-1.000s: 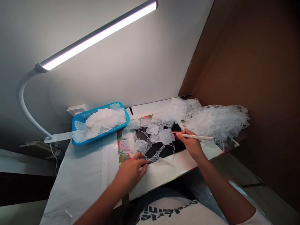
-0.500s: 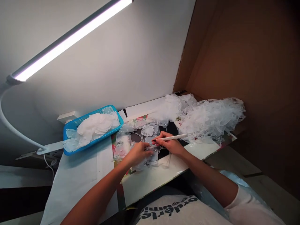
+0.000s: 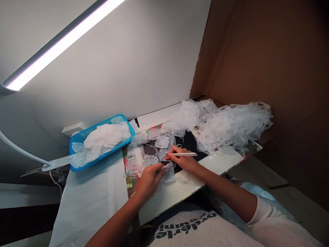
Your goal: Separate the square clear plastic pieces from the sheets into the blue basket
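Observation:
A sheet of clear silicone pads (image 3: 144, 154), joined by thin webbing, lies on a dark mat (image 3: 191, 140) on the table. My left hand (image 3: 150, 178) pinches one clear pad (image 3: 169, 173) at the sheet's near edge and lifts it. My right hand (image 3: 183, 159) is closed round a thin white stick tool (image 3: 183, 154), whose tip points left at the same pad. Both hands are close together over the sheet.
A blue tray (image 3: 77, 139) heaped with separated white pads stands at the back left. A big tangle of clear webbing scraps (image 3: 232, 127) lies at the right against a brown cardboard wall (image 3: 269, 68). A lit lamp bar (image 3: 61, 43) hangs above on a white arm.
My right hand with the stick moved left to the near edge of the sheet. My left hand went from pressing the sheet to pinching and lifting one pad. The view shifted right.

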The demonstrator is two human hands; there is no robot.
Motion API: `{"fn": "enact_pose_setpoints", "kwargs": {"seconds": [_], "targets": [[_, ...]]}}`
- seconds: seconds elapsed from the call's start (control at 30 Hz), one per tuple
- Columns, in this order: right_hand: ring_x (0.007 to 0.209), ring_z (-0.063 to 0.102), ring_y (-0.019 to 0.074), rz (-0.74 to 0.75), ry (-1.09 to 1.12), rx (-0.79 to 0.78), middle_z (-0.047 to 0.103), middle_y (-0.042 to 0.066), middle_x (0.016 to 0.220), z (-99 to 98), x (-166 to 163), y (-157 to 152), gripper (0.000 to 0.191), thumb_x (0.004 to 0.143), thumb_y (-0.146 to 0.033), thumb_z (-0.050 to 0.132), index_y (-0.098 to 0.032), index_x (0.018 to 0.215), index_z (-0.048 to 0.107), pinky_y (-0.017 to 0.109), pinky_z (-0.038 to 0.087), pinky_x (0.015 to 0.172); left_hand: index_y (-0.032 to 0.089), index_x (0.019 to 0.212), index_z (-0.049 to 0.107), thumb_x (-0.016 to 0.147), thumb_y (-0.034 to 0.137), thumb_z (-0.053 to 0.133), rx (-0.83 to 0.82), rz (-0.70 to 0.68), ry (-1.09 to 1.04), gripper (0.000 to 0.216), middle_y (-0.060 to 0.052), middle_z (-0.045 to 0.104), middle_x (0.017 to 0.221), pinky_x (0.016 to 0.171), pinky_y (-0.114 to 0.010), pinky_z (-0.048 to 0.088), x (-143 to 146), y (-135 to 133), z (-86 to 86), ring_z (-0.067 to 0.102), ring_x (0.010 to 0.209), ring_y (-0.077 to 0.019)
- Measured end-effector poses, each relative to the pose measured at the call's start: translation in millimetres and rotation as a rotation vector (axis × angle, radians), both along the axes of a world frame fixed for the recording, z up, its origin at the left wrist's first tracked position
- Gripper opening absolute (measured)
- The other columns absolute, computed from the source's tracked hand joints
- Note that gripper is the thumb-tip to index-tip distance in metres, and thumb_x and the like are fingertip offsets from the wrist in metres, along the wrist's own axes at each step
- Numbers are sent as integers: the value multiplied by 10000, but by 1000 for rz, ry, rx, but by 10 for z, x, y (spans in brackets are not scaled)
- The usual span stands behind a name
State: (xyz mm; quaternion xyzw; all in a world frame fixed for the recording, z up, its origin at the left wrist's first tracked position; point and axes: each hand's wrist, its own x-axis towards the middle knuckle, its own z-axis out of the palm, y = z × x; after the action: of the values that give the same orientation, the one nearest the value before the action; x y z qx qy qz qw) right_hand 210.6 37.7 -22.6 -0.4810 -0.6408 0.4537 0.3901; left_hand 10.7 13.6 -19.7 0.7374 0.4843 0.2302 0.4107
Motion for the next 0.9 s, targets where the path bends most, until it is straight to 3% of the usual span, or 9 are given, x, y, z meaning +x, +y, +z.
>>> {"fn": "enact_pose_setpoints", "kwargs": {"seconds": [0.1,0.23,0.33,0.47,0.6,0.77,0.9], "targets": [[873,698,196,-22,97,20,711,37,929,6,43,-43,185,910,-364,566,-213,805,583,298,518,731,181,745,573,866,427,567,-158,56,-139,274,20,531,665,576,-224,316,16,89,14,455,628,-131],[899,621,180,-128,199,60,677,38,992,12,147,-169,243,881,-369,619,-199,719,556,304,466,793,179,903,553,740,408,686,-587,173,-449,311,9,607,743,567,-208,378,57,211,90,533,636,-122],[813,594,162,-158,294,-81,672,26,938,-2,210,-268,246,855,-398,656,-201,736,567,301,446,750,180,1010,567,645,335,739,-766,249,-546,432,25,616,691,480,-187,350,96,249,149,525,527,-99],[934,615,182,-31,487,-308,697,41,1012,-20,214,-319,243,840,-420,682,-205,786,582,321,447,836,179,927,591,696,442,729,-747,317,-543,376,61,542,570,392,-173,256,167,249,177,419,406,-62],[931,627,172,-9,601,-377,676,34,1062,-32,143,-266,291,794,-416,735,-198,754,545,283,443,754,174,812,539,607,423,838,-691,266,-585,440,45,588,588,462,-173,347,216,244,156,502,483,-75],[792,610,150,-38,547,-329,639,-6,810,-28,86,-197,314,767,-442,750,-198,741,555,261,414,676,174,787,512,586,379,868,-660,258,-621,458,38,613,635,524,-191,395,204,225,129,559,531,-91],[794,598,155,7,457,-269,647,4,831,-1,117,-173,303,785,-446,728,-198,742,558,286,438,738,182,819,499,595,370,871,-674,244,-649,473,43,609,642,520,-202,411,177,229,105,559,527,-95]]}}
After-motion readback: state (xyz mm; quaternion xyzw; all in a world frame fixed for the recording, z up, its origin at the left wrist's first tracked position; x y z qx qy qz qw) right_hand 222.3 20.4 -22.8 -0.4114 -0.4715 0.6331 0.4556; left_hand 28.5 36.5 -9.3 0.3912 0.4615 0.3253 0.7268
